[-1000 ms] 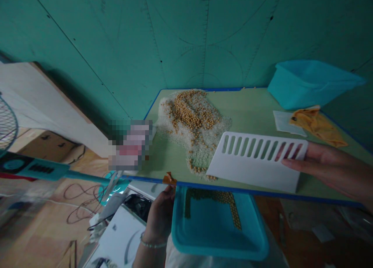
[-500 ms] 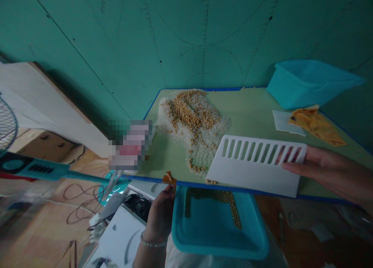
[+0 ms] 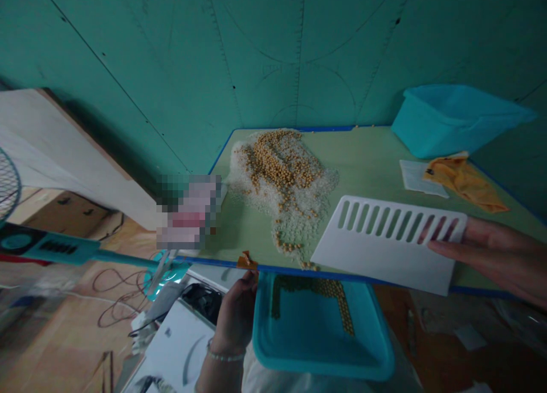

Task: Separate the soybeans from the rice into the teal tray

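Note:
My right hand (image 3: 496, 253) grips the right end of a white slotted scraper board (image 3: 384, 248), held slanted over the near edge of the green table (image 3: 367, 165). A heap of white rice mixed with yellow beans (image 3: 284, 179) lies on the table's left part, with a thin trail of beans reaching the edge. My left hand (image 3: 237, 316) holds the left rim of a blue tray (image 3: 316, 339) just below the table edge. The tray has beans along its far and right inner walls.
A blue tub (image 3: 453, 119) stands at the back right of the table, with a white cloth (image 3: 416, 179) and an orange cloth (image 3: 464, 182) before it. A blurred pink-white object (image 3: 188, 211) sits at the table's left corner. Cables and a teal fan stand (image 3: 47, 248) lie left, below.
The scraper board and my right hand have shifted a little to the right, away from the heap. A few beans now show at the table edge. The tray stays put.

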### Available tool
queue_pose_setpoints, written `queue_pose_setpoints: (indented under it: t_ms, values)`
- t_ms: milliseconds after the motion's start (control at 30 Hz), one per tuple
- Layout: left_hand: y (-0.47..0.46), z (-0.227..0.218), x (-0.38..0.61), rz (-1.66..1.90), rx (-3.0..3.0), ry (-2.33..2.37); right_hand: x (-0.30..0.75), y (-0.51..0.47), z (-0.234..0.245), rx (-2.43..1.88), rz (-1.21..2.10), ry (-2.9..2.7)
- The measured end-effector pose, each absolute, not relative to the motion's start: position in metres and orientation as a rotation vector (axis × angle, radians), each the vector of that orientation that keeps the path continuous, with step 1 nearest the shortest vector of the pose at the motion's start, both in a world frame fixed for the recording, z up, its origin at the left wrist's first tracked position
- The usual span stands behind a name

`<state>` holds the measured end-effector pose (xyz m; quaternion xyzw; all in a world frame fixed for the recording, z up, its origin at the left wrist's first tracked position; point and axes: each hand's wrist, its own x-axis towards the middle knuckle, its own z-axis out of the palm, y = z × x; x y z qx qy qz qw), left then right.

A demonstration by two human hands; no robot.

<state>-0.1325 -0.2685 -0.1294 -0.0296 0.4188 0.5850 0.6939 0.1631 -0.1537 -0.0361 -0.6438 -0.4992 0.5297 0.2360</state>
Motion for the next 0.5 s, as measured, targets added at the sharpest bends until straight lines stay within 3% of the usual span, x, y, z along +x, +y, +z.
queue_pose_setpoints:
  t_ms: [500]
  values:
    - [-0.268, -0.134, -0.131, 1.324, -0.047, 0.919, 0.179, -0.159, -0.045, -1.824, 1.439, -1.287]
